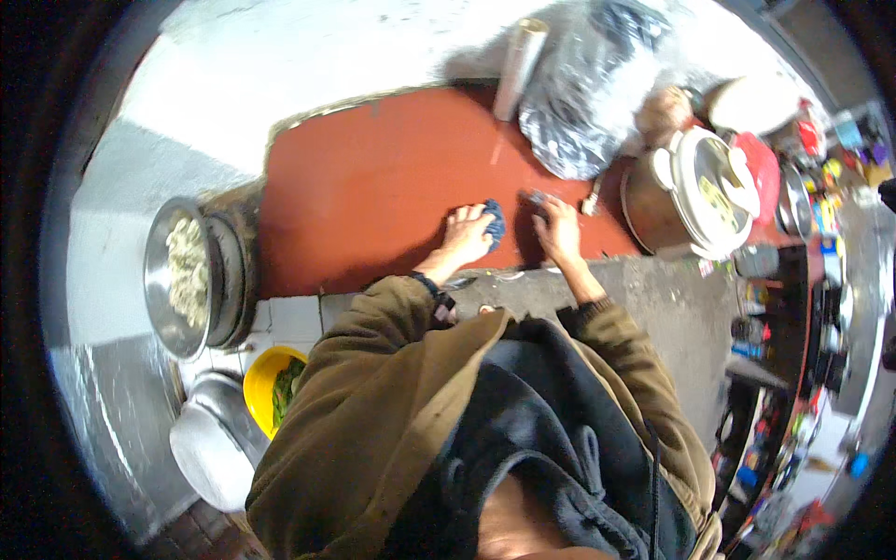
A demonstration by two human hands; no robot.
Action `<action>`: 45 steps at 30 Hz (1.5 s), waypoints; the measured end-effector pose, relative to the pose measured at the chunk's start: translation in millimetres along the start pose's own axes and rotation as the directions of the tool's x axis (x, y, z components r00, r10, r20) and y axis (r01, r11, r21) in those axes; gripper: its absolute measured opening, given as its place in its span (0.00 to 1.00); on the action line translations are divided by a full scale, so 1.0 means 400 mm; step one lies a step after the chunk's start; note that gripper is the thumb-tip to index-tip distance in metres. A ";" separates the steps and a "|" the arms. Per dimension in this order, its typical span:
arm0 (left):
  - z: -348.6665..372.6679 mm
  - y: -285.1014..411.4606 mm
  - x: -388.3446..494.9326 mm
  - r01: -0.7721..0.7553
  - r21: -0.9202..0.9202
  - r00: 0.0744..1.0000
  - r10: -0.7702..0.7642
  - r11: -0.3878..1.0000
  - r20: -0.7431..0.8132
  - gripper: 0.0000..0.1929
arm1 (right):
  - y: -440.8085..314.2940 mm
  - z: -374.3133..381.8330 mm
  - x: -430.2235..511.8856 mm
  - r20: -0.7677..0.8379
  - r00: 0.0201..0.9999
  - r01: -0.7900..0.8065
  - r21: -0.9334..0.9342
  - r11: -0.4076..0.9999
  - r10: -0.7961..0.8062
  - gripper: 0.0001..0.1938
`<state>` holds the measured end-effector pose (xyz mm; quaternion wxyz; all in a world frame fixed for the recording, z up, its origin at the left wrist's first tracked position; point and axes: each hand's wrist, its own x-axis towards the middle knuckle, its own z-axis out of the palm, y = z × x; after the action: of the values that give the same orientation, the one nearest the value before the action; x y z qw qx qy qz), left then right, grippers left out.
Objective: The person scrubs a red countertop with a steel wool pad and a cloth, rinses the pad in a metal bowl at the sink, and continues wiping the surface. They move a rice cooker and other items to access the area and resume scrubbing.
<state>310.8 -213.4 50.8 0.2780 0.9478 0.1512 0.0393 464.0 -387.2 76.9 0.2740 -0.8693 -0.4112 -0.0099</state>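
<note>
Pressed onto the red countertop [364, 175], my left hand [467, 234] grips a bunched dark blue cloth [495, 225]. To its right, my right hand [560, 227] rests low over the same surface. A small greyish thing [536, 199] shows at the right fingertips, too blurred to name. Whether the right fingers are closed on it is unclear. Beyond that hand lies a white plug [589, 205] on a cord. Farther right stands a rice cooker [651, 199] with a white lid.
A clear plastic bag [570, 133] and an upright roll [519, 70] stand against the wall. At left, a metal basin [155, 280] holds pale, lumpy food. Below are a yellow bowl [255, 381] with green leaves and a metal pot [210, 448]. Cluttered shelves [763, 329] line the right.
</note>
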 end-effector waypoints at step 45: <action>0.292 0.515 0.570 0.007 0.177 0.986 -0.035 0.984 0.160 0.30 | 1.021 -0.802 0.011 -0.020 0.516 -0.327 0.919 0.219 0.856 0.26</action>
<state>600.6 -368.0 61.4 0.2051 0.9670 0.1409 -0.0547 827.9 -748.6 159.3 0.7316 -0.6678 0.1244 0.0577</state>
